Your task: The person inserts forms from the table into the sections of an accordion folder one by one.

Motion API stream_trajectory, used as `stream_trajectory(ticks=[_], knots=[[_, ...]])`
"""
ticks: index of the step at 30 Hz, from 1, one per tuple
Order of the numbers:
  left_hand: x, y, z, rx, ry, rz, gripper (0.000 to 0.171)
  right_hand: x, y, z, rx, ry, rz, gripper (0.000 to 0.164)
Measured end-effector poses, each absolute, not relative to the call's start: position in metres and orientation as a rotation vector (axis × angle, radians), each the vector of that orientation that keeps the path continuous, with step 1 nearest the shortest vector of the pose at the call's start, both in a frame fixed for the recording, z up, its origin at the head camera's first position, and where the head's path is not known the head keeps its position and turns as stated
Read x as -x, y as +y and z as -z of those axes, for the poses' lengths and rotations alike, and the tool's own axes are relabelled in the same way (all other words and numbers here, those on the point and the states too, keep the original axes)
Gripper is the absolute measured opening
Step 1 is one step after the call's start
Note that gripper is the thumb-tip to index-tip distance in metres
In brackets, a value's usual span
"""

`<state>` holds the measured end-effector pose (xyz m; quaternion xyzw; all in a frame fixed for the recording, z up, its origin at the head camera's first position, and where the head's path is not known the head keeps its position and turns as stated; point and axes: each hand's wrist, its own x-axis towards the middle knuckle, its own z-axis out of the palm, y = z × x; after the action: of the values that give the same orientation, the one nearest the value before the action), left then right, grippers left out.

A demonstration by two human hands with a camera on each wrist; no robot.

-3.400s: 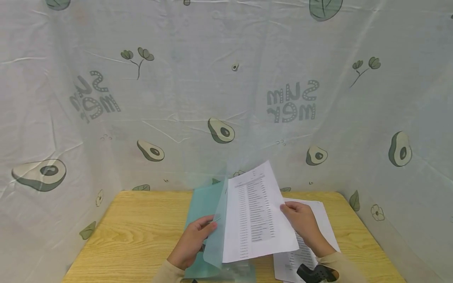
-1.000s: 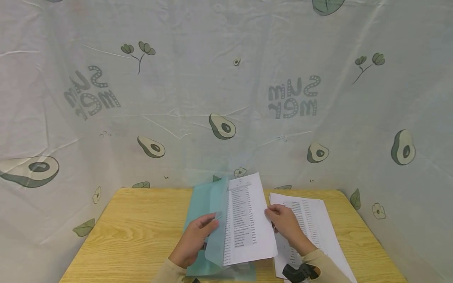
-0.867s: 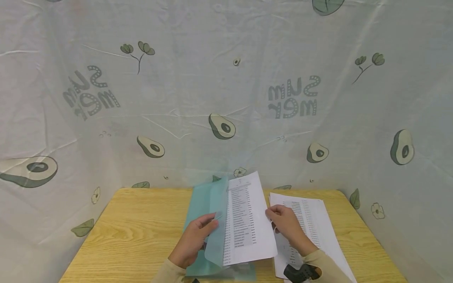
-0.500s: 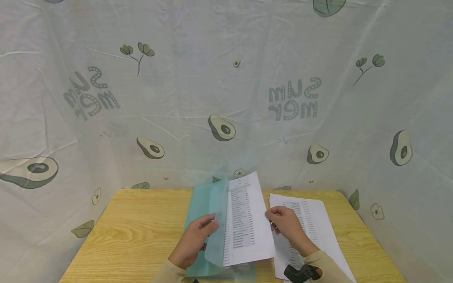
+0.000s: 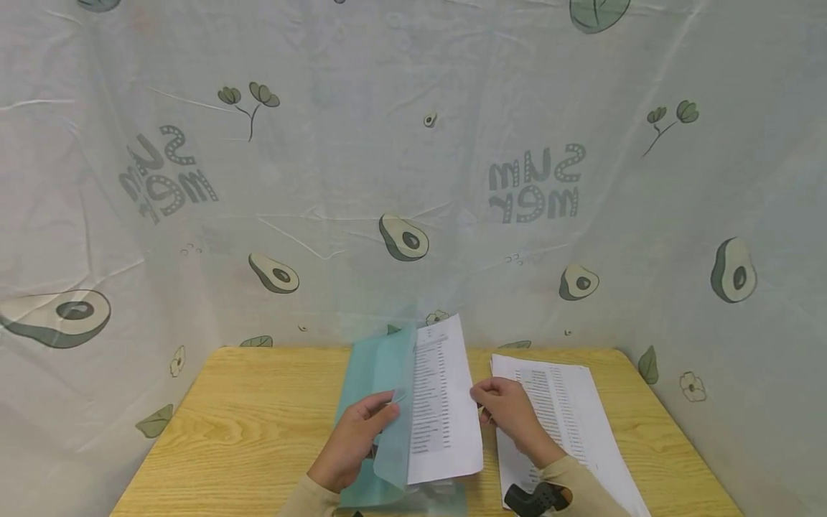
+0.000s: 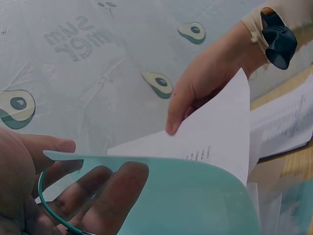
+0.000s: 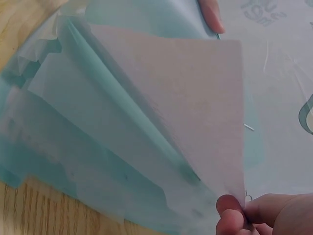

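A teal translucent expanding folder [image 5: 381, 366] stands spread on the table, several pockets fanned out in the right wrist view. My left hand [image 5: 352, 439] holds its front cover between thumb and fingers; a thin teal elastic cord [image 6: 43, 188] loops by those fingers. A white printed sheet [image 5: 446, 409] sits partly behind that cover, its left part hidden. My right hand [image 5: 510, 411] pinches the sheet's right edge between thumb and fingers. In the right wrist view the sheet's blank back [image 7: 195, 88] runs into the folder's opening.
To the right a stack of printed sheets [image 5: 565, 402] lies on the wooden table [image 5: 258, 416], partly under my right forearm. A white curtain [image 5: 323, 158] with avocado prints hangs behind the table and at both sides.
My right hand has moved left with the sheet, and less of the sheet shows beyond the folder's cover. More of the stack is uncovered. My left hand has stayed nearly still.
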<state>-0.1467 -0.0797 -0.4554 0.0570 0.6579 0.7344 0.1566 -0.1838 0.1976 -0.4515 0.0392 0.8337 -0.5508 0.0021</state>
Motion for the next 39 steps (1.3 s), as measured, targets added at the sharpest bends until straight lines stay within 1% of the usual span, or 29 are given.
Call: stream_trajectory(ticks=[9, 23, 30, 39], knots=[[0.145, -0.080, 0.455, -0.146, 1.899, -2.083, 0.055, 0.183, 0.184, 0.459, -0.100, 2.572, 1.754, 0.012], [0.131, -0.070, 0.454, -0.116, 1.915, -2.102, 0.056, 0.178, 0.174, 0.465, 0.017, 2.592, 1.668, 0.011], [0.129, -0.068, 0.455, -0.150, 1.909, -2.119, 0.054, 0.178, 0.170, 0.472, 0.076, 2.622, 1.594, 0.012], [0.127, -0.067, 0.454, -0.181, 1.895, -2.129, 0.054, 0.177, 0.165, 0.469, 0.132, 2.625, 1.577, 0.013]])
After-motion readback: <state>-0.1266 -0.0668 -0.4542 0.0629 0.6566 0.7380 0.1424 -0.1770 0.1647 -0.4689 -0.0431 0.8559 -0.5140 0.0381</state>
